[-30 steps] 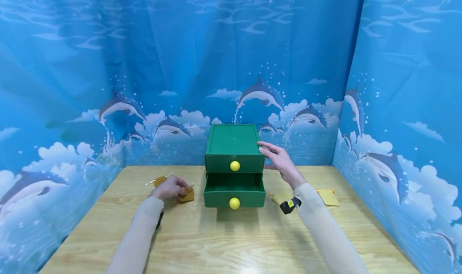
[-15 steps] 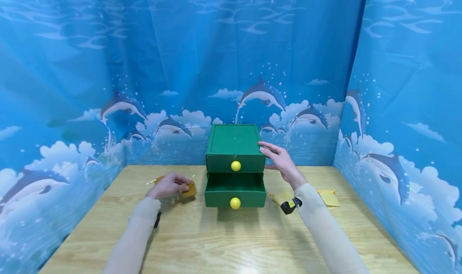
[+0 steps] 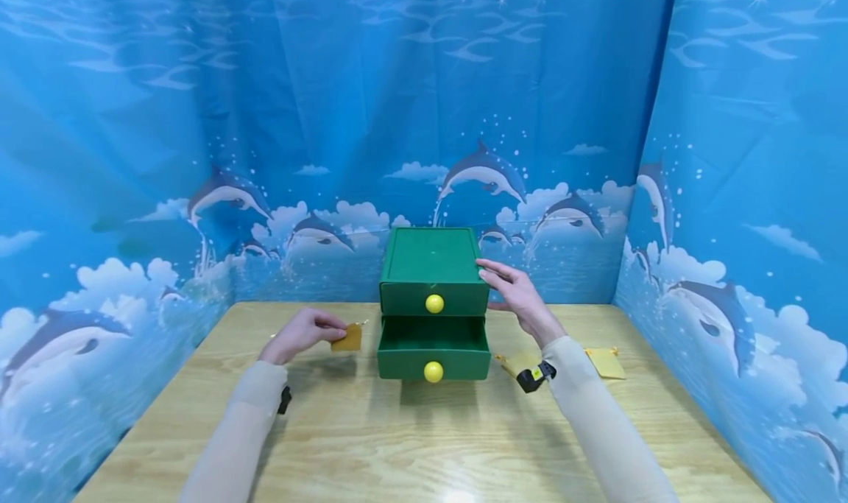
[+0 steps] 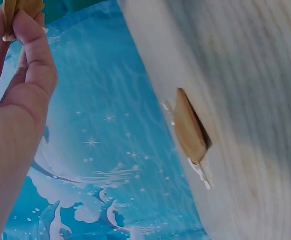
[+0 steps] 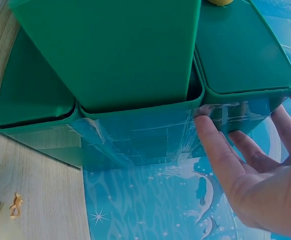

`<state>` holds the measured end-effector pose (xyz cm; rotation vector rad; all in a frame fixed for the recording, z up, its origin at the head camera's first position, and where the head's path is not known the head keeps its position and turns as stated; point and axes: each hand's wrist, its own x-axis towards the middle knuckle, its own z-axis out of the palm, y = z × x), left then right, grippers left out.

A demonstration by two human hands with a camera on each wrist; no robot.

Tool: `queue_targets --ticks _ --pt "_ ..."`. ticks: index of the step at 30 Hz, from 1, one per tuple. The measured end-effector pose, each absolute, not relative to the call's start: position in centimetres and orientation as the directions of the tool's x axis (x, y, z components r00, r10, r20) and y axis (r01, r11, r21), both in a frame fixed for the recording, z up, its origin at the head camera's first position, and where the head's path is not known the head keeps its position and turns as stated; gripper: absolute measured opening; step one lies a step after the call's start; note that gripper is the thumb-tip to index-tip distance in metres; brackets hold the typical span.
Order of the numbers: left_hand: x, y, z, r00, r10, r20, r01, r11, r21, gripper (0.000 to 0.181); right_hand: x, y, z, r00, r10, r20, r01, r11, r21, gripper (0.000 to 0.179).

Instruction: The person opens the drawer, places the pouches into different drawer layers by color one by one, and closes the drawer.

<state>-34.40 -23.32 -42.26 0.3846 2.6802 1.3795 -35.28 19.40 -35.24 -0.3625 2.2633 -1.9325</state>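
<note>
My left hand point(image 3: 310, 332) pinches a small mustard-brown drawstring pouch point(image 3: 349, 337) between fingertips and thumb, held above the tabletop left of the cabinet. A light string sticks out from the pouch's top corner. The green drawer cabinet point(image 3: 432, 256) has its upper drawer closed, while the open drawer point(image 3: 432, 365) below sticks out toward me by its yellow knob side. My right hand point(image 3: 520, 300) rests against the cabinet's right side with fingers extended, touching near the upper drawer in the right wrist view. A second brown pouch point(image 4: 189, 125) lies on the table, mostly hidden behind my left hand in the head view.
Two pale yellow drawstring pouches lie right of the cabinet: one pouch point(image 3: 520, 361) partly behind my right wrist, another pouch point(image 3: 606, 363) farther right. The wooden table point(image 3: 424, 444) meets a blue dolphin-print curtain point(image 3: 318, 120) at the back and sides.
My left hand has raised the brown pouch off the table, and its shadow now shows below. My right hand stays against the cabinet.
</note>
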Motion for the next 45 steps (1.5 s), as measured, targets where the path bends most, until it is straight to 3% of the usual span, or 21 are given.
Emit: queue_targets --ticks 13,19,26,30,38,45 --pt "-33.4 -23.6 -40.5 -0.975 0.219 0.039 0.146 0.496 0.856 0.030 -35.0 19.2 -35.0 -0.963 -0.266 0.041 -0.081 0.140 -0.987 0.052" --pt "-32.8 -23.0 -39.5 -0.965 0.247 0.087 0.194 0.451 0.871 0.035 -33.7 18.9 -33.7 -0.960 -0.277 0.044 -0.090 0.154 -0.984 0.050" --pt "-32.1 -22.3 -38.4 -0.947 0.302 0.107 0.226 0.393 0.891 0.032 -35.0 19.2 -34.9 -0.963 -0.264 0.047 -0.090 0.153 -0.984 0.052" --pt "-31.7 -22.0 -37.9 -0.921 0.370 0.121 0.262 0.362 0.895 0.029 -35.2 19.3 -35.2 -0.964 -0.259 0.057 -0.101 0.160 -0.982 0.054" --pt "-31.4 -20.1 -37.4 -0.814 0.557 0.163 0.361 0.265 0.894 0.022 -35.3 19.3 -35.4 -0.964 -0.259 0.065 -0.108 0.158 -0.982 0.054" --pt "-31.5 -17.3 -37.0 -0.758 0.630 0.169 0.398 0.241 0.885 0.019 -35.3 19.3 -35.4 -0.964 -0.258 0.065 -0.109 0.161 -0.981 0.055"
